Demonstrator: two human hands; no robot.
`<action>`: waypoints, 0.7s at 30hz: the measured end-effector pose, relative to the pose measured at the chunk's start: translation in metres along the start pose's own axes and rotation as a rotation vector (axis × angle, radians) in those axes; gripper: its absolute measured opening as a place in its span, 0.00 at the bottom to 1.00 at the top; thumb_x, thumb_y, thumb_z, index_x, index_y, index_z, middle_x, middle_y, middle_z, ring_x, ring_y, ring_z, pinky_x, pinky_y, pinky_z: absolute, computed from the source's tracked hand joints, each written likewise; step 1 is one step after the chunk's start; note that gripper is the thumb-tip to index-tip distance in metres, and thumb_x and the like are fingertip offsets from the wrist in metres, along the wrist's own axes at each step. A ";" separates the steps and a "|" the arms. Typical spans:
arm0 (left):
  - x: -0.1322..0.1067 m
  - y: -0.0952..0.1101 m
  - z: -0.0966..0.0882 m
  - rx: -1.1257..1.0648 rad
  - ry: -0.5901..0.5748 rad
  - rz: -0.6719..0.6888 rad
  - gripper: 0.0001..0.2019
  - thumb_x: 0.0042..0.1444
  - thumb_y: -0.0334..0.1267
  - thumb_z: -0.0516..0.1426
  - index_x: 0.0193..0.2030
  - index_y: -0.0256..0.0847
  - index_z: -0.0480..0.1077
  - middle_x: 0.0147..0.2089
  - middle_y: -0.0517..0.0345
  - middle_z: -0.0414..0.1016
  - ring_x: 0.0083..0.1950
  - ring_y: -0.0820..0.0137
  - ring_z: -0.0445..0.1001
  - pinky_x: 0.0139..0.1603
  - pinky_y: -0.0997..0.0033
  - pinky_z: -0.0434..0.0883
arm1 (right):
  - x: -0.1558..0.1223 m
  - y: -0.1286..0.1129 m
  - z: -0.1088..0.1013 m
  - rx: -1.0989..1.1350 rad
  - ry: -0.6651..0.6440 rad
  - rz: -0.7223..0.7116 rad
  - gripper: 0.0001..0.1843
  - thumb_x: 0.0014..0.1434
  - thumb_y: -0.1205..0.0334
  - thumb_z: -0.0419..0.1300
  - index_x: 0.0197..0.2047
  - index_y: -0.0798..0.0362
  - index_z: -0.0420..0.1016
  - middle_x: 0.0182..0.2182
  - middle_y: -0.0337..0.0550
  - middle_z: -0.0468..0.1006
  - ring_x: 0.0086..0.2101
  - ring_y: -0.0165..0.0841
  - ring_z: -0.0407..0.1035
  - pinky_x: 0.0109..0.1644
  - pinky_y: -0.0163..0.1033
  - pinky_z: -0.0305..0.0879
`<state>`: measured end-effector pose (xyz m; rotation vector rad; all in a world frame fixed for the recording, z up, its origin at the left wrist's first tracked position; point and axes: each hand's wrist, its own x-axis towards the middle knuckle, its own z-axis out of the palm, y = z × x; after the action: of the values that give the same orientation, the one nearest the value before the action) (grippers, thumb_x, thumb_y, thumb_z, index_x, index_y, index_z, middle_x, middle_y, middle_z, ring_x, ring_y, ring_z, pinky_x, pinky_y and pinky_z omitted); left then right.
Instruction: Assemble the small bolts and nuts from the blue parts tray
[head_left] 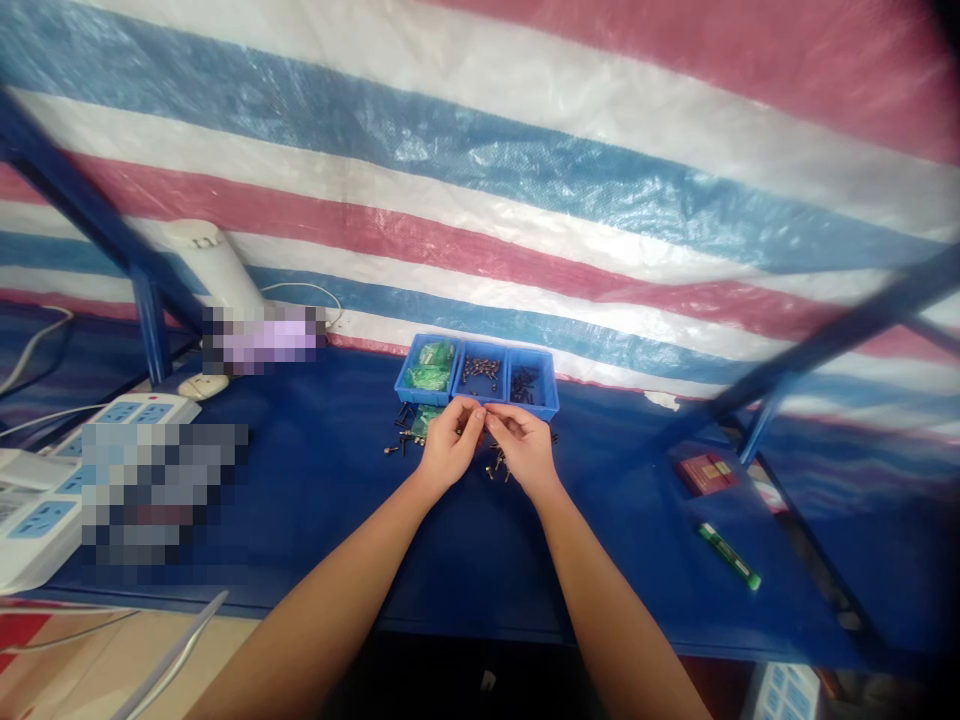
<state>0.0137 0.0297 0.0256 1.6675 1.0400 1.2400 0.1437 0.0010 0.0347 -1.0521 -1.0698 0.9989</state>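
Observation:
My left hand and my right hand meet over the blue table, fingertips almost touching. Thumb and fingers are pinched on each; whatever lies between them is too small to make out. Just beyond stand three joined blue bins. The left bin contains green-and-clear plastic packets, the middle one small brownish metal parts, the right one small black pieces. Beside my left hand lie a green packet and loose black and brass-coloured parts. More brass-coloured parts lie by my right hand.
At left are a white power strip, cables, a white cylinder and blurred-out items. A red box and a green tube lie at right. Blue frame bars slant along both sides; a striped sheet hangs behind.

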 end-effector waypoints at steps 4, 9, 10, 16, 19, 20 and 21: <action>0.000 0.000 -0.001 0.051 -0.003 -0.010 0.15 0.63 0.48 0.51 0.31 0.39 0.67 0.21 0.63 0.68 0.23 0.75 0.67 0.26 0.76 0.64 | 0.000 0.000 0.000 0.023 -0.052 0.041 0.16 0.52 0.54 0.67 0.42 0.52 0.80 0.39 0.45 0.82 0.39 0.38 0.76 0.46 0.45 0.73; 0.002 0.001 -0.003 0.119 0.004 0.014 0.20 0.63 0.48 0.50 0.23 0.39 0.62 0.20 0.63 0.65 0.22 0.76 0.64 0.25 0.76 0.61 | 0.000 -0.003 0.000 0.030 -0.068 0.096 0.16 0.51 0.53 0.67 0.42 0.51 0.80 0.34 0.42 0.82 0.33 0.35 0.75 0.40 0.42 0.73; 0.002 0.001 -0.003 0.128 0.002 0.021 0.20 0.63 0.48 0.50 0.23 0.39 0.62 0.20 0.64 0.64 0.22 0.76 0.63 0.25 0.76 0.60 | 0.000 -0.003 0.000 0.026 -0.063 0.105 0.17 0.51 0.52 0.67 0.43 0.51 0.80 0.33 0.42 0.81 0.32 0.34 0.74 0.38 0.41 0.73; 0.001 0.001 -0.002 0.139 -0.009 0.029 0.21 0.64 0.49 0.50 0.23 0.39 0.62 0.19 0.63 0.64 0.22 0.76 0.63 0.25 0.76 0.59 | 0.001 -0.007 -0.001 0.018 -0.051 0.103 0.15 0.50 0.51 0.67 0.39 0.50 0.81 0.30 0.41 0.80 0.29 0.33 0.72 0.35 0.40 0.71; 0.000 0.002 -0.002 0.117 -0.018 0.015 0.17 0.63 0.48 0.50 0.29 0.39 0.66 0.21 0.63 0.67 0.23 0.75 0.66 0.26 0.76 0.61 | 0.001 -0.007 0.000 0.023 -0.030 0.107 0.14 0.50 0.52 0.68 0.38 0.50 0.81 0.28 0.40 0.79 0.27 0.32 0.71 0.33 0.39 0.70; 0.000 0.002 -0.002 0.105 -0.022 0.012 0.15 0.63 0.48 0.51 0.31 0.39 0.67 0.22 0.63 0.68 0.23 0.75 0.66 0.27 0.76 0.62 | 0.001 -0.007 0.000 0.027 -0.025 0.106 0.14 0.50 0.52 0.68 0.38 0.51 0.81 0.28 0.40 0.79 0.27 0.32 0.70 0.32 0.38 0.69; 0.000 0.003 -0.002 0.092 -0.025 0.013 0.15 0.63 0.48 0.51 0.33 0.40 0.67 0.22 0.63 0.68 0.23 0.74 0.66 0.27 0.75 0.62 | 0.001 -0.007 0.000 0.030 -0.023 0.105 0.14 0.50 0.52 0.68 0.38 0.51 0.80 0.28 0.40 0.79 0.27 0.31 0.70 0.32 0.38 0.69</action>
<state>0.0118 0.0292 0.0285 1.7578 1.0875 1.1920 0.1442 0.0006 0.0413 -1.0835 -1.0244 1.1101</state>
